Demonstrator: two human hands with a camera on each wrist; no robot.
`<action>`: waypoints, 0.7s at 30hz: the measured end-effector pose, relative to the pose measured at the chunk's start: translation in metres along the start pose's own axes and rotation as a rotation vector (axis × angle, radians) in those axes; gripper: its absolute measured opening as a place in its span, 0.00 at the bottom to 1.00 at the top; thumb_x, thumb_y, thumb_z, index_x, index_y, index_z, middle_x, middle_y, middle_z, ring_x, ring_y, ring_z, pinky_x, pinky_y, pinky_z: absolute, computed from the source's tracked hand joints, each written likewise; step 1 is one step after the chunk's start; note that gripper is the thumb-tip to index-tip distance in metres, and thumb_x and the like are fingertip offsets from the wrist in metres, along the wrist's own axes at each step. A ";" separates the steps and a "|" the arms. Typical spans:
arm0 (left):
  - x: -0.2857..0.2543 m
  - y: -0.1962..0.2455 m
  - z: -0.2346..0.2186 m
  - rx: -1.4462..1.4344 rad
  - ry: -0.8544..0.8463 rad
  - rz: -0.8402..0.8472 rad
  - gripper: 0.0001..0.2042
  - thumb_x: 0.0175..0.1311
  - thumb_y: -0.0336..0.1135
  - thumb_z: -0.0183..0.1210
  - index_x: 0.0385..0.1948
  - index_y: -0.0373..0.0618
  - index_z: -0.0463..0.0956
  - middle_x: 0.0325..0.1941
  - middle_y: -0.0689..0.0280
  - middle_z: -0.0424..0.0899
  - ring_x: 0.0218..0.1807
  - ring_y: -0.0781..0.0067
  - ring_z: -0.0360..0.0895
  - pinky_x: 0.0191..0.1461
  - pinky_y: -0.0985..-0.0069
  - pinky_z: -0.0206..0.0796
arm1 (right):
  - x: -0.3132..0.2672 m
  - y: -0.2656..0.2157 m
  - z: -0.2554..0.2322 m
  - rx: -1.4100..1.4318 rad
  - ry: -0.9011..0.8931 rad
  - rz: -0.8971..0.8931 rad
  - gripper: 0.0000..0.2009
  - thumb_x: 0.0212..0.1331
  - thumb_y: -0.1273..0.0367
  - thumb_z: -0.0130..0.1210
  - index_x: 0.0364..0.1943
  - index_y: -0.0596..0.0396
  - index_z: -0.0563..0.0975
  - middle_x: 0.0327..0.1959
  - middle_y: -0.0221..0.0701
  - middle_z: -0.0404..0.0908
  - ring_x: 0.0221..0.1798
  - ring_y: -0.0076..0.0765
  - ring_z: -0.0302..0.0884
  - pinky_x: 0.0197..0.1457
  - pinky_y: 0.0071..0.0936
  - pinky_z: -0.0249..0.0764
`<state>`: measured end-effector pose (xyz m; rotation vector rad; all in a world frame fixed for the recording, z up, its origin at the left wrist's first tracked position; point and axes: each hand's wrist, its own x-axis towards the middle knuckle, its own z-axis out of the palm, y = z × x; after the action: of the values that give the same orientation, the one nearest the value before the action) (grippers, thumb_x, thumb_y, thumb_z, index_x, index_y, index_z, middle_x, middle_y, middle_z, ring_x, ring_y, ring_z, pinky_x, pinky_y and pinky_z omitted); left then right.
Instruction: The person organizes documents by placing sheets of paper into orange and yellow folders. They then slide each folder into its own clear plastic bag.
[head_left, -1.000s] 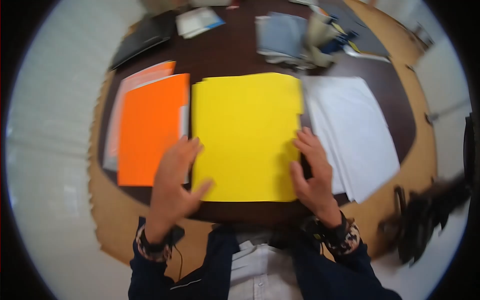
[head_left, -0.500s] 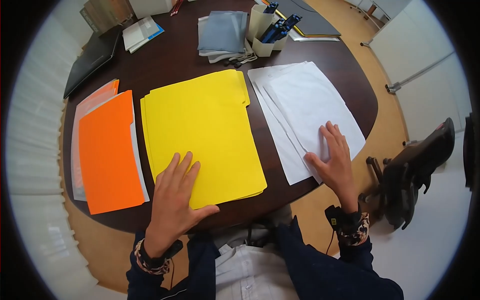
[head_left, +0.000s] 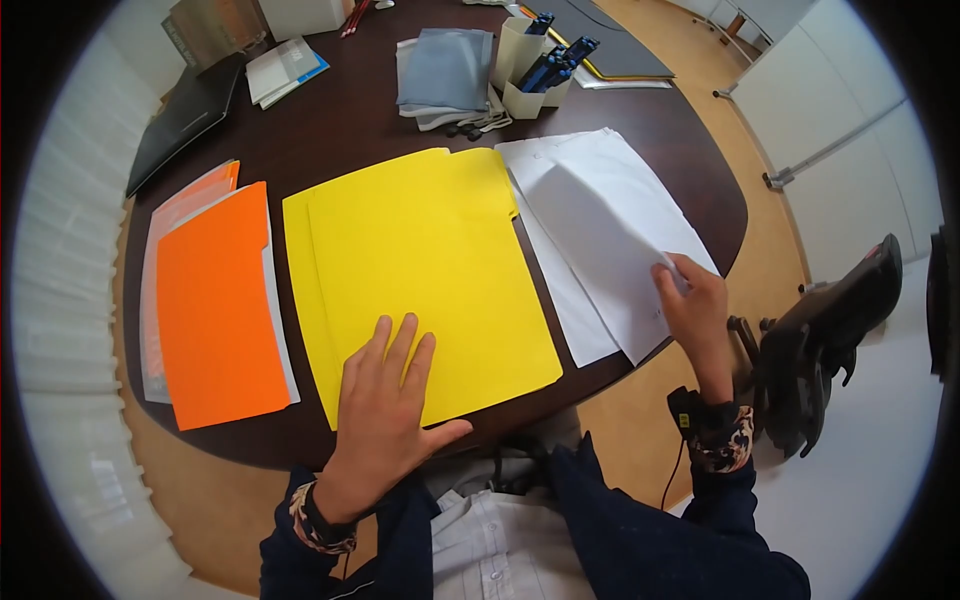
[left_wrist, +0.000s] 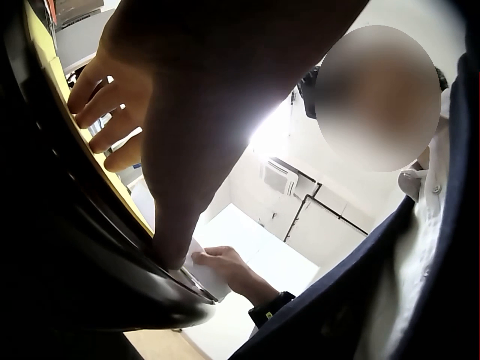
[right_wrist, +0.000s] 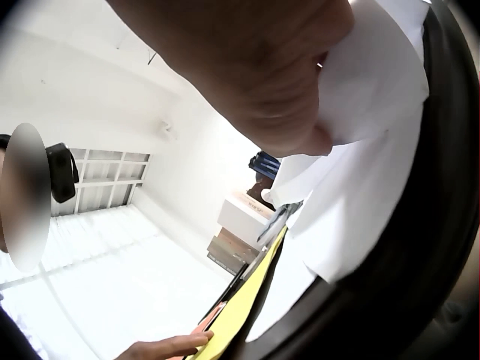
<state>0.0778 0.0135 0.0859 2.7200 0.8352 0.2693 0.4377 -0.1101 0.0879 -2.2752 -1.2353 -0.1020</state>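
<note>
My left hand [head_left: 385, 415] rests with spread, straight fingers on the lower part of a yellow file folder [head_left: 430, 260]. This folder lies slightly askew on another yellow one, whose edge shows at the left. On the right is a loose pile of white paper [head_left: 575, 325]. My right hand [head_left: 697, 305] pinches the right side of the top sheet of white paper [head_left: 600, 240] between thumb and fingers. That side is lifted and curls over toward the left. In the right wrist view, the raised sheet [right_wrist: 371, 82] bends away from the thumb.
Orange folders [head_left: 215, 310] with pale sheets lie at the left of the dark table [head_left: 330, 130]. Toward the back stand pen holders [head_left: 520, 55] with blue pens, beside grey-blue pouches [head_left: 445, 70]. A black laptop [head_left: 190, 120] sits far left. A black chair [head_left: 835, 340] stands on the right.
The right hand has left the yellow folder's edge, moved right to the white paper and lifted the top sheet's side. Under the left hand, the top yellow folder has slid a little right.
</note>
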 end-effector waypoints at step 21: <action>0.004 -0.006 -0.006 -0.016 -0.061 0.030 0.28 0.62 0.35 0.63 0.65 0.35 0.72 0.72 0.46 0.72 0.75 0.42 0.66 0.74 0.52 0.60 | -0.009 -0.003 -0.026 -0.144 -0.681 -0.320 0.58 0.36 0.50 0.80 0.77 0.52 0.61 0.81 0.47 0.55 0.84 0.59 0.47 0.83 0.53 0.50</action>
<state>0.0767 0.0219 0.0901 2.7131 0.7732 0.1973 0.4349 -0.1291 0.1086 -2.2874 -1.9838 0.5258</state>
